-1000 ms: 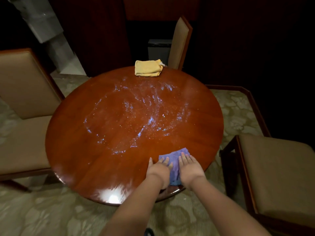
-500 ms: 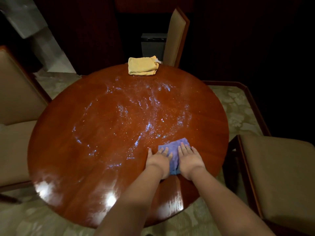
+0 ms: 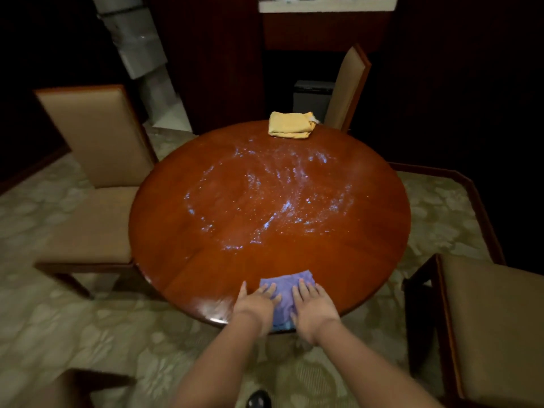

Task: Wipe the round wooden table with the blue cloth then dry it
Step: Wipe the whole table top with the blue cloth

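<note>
Head view has my left hand [image 3: 255,305] and right hand [image 3: 313,307] pressed flat, fingers straight, on the blue cloth [image 3: 285,290]; I judge it soft, light, best driven by palm pressure across the slick round wooden table [image 3: 368,254].

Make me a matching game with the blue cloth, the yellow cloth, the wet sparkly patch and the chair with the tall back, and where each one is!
Things:
1. crumpled blue cloth
2. folded yellow cloth
3. wet sparkly patch
4. tan padded chair with a wooden frame

Places:
A. middle of the round wooden table
B. beside the table, on the person's left
C. far edge of the table
D. near edge of the table, under the left hand and right hand

Right pairs: 1-D, 2-C, 3-A, 4-B
</note>
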